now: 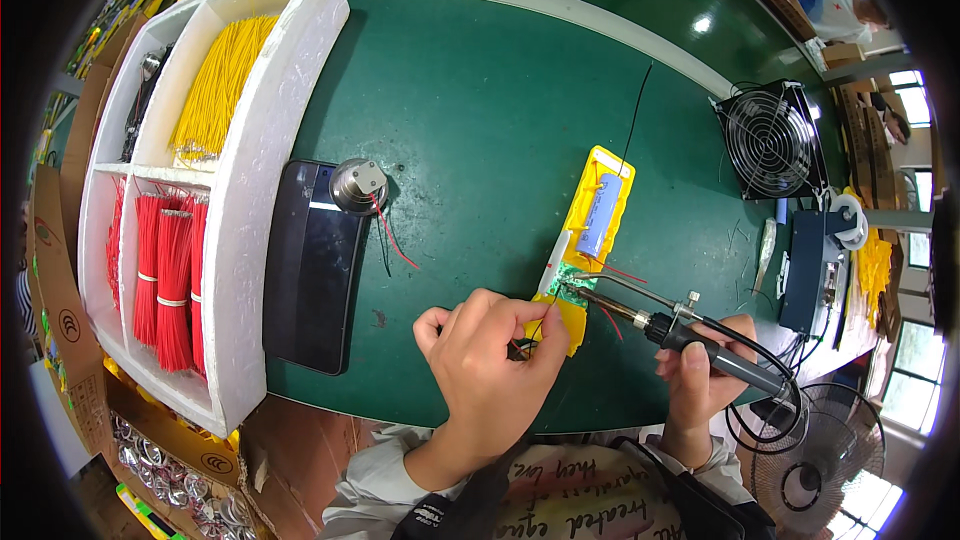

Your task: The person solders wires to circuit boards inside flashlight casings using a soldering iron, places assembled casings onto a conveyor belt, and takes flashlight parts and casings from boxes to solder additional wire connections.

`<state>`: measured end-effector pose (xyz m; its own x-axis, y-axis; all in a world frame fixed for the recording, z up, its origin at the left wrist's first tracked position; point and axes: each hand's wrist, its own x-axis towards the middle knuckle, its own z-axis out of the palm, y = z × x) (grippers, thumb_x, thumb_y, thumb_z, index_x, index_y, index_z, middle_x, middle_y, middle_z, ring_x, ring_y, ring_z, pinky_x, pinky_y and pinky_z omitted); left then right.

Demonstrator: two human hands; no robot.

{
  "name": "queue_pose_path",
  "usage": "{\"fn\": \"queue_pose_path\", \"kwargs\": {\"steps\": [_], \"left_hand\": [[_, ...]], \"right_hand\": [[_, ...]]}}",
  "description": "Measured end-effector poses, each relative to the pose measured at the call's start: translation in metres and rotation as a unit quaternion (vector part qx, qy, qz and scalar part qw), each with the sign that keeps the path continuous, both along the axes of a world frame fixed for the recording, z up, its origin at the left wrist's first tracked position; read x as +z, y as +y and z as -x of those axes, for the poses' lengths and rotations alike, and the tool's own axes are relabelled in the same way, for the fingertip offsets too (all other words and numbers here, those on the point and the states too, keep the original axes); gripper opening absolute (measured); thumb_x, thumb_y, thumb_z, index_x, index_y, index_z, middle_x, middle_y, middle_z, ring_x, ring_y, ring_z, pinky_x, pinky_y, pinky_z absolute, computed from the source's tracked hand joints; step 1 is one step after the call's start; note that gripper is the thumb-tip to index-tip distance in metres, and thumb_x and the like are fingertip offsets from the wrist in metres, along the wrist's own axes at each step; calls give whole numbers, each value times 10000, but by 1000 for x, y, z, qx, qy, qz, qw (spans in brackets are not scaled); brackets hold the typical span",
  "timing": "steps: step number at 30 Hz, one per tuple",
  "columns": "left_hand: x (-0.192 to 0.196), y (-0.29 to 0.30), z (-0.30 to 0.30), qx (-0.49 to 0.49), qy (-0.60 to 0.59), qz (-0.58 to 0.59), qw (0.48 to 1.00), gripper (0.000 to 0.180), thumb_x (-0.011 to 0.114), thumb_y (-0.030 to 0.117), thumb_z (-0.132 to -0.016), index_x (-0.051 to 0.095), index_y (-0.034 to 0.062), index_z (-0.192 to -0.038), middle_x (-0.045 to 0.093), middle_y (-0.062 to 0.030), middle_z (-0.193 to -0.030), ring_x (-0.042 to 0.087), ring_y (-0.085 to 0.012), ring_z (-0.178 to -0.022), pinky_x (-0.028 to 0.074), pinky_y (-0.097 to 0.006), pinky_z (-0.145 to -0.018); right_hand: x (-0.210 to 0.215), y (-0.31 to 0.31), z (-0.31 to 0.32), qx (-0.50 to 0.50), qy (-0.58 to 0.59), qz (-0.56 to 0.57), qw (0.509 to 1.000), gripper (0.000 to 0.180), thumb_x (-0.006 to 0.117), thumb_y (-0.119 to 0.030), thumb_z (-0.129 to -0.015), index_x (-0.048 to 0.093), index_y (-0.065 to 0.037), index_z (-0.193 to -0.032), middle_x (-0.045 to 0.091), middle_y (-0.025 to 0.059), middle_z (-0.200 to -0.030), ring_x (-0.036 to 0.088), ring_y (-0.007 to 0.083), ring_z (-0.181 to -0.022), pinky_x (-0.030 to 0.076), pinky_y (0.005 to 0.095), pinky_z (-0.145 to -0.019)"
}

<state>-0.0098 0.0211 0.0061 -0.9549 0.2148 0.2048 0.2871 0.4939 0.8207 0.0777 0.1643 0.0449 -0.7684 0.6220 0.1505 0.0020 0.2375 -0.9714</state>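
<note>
A long yellow plastic casing [575, 225] lies on the green bench, holding a blue cylindrical battery [600, 215] and a small green circuit board [572, 282]. My right hand [700, 380] grips a soldering iron [735, 368] by its dark handle, with a thin metal feed tube clamped alongside. The iron's tip touches or hovers just over the board; I cannot tell which. Beside the board, my left hand [485, 350] pinches a thin black wire [547, 320] between thumb and forefinger. Red wires [612, 324] stick out near the board, and a black wire [637, 110] rises from the casing's far end.
At left stands a white foam box [230, 190] with yellow wires [228, 85] and bundled red wires [173, 280]. Near it lie a black phone-like slab [310, 290] and a round metal part [360, 185] with leads. A small fan [770, 140] and a soldering station [808, 270] stand right.
</note>
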Motion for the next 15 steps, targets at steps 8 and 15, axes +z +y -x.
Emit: {"fn": "queue_pose_path", "kwargs": {"steps": [8,15], "left_hand": [[0,0,0,1,2,1,1000,129,687,45,-605,574,100,-635,437,39,-558,400,-86,-496,244,-271,-638],[1,1,0,7,-1,-2,1000,128,685,46,-603,571,98,-627,432,39,-555,397,-85,-495,243,-270,-637]], "right_hand": [[-3,2,-1,11,9,3,1000,220,571,-79,-779,384,27,-825,546,130,-603,530,116,-467,456,213,-450],[-4,2,-2,2,5,-3,1000,232,574,-84,-777,378,28,-832,538,127,-595,528,118,-462,455,212,-448]]}}
